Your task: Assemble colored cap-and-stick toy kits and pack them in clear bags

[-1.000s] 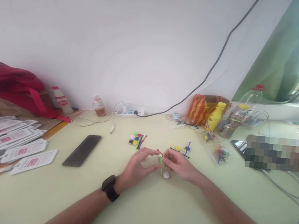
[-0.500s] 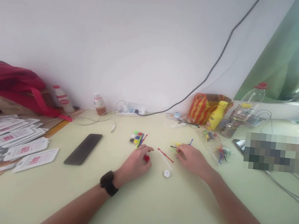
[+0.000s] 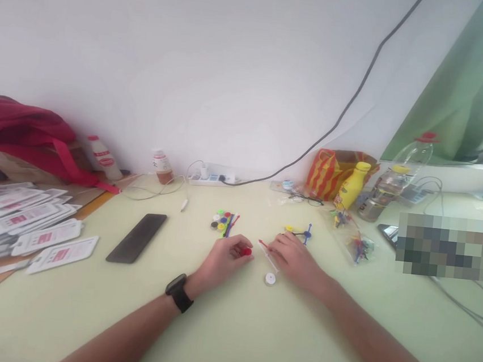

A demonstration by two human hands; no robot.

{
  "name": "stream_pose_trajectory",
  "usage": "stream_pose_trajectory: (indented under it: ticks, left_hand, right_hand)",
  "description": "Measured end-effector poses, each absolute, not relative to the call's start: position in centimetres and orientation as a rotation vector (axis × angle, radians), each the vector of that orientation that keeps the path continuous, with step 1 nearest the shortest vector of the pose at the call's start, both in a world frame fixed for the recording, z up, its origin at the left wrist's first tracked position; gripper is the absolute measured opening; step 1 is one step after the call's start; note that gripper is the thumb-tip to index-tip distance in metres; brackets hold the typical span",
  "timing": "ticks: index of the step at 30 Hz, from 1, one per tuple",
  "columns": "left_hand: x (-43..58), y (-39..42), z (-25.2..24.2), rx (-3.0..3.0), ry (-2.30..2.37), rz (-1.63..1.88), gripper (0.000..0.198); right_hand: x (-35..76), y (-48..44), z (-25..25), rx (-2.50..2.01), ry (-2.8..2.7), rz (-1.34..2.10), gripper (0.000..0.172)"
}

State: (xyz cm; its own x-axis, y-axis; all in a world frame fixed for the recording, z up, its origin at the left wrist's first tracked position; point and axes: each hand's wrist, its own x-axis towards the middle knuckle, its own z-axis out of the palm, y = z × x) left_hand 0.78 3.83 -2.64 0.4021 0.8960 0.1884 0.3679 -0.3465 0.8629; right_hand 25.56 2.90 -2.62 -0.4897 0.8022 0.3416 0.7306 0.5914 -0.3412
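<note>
My left hand (image 3: pixel 228 257) is closed on a small red disc (image 3: pixel 246 251), pinched between thumb and fingers. Around a thin red arrow (image 3: pixel 263 244) the fingers of my right hand (image 3: pixel 297 260) are closed; its tip sticks out to the left. Between the hands lies a white arrow (image 3: pixel 270 259), with a white disc (image 3: pixel 270 278) just below it. Beyond my right hand are blue, black and yellow spinner parts (image 3: pixel 307 234). Past my left hand, several coloured discs (image 3: pixel 223 220) lie in a cluster beside some arrows (image 3: pixel 231 225).
A black phone (image 3: pixel 136 238) and a stack of white badges (image 3: pixel 45 239) are on the left. To the right lie plastic bags of small parts (image 3: pixel 359 249), a yellow bottle (image 3: pixel 352 186) and clear bottles (image 3: pixel 381 191). A power strip (image 3: pixel 211 180) sits by the wall.
My right hand has moved left from the blue, black and yellow parts onto the red arrow. My left hand has turned, and its fingers have curled around the red disc.
</note>
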Motion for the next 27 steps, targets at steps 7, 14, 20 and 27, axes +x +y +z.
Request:
stream_pose_trajectory:
  ticks: [7,14,20,27]
  left_hand:
    - [0.9,4.1,-2.7,1.740,1.005,0.844,0.027]
    - [1.1,3.8,-2.3,1.678,0.930,0.834,0.026]
    - [1.0,3.7,-2.3,1.676,0.919,0.830,0.024]
    - [1.0,3.6,-2.3,1.650,0.902,0.819,0.027]
  right_hand:
    - [26.2,3.3,-2.7,-1.215,-2.231,0.257,0.019]
    - [25.7,2.5,-2.2,-1.221,-2.153,0.413,0.015]
    - [25.3,2.9,-2.8,-1.247,-2.306,0.337,0.015]
    - [24.2,1.9,-1.8,-1.279,-2.158,0.497,0.017]
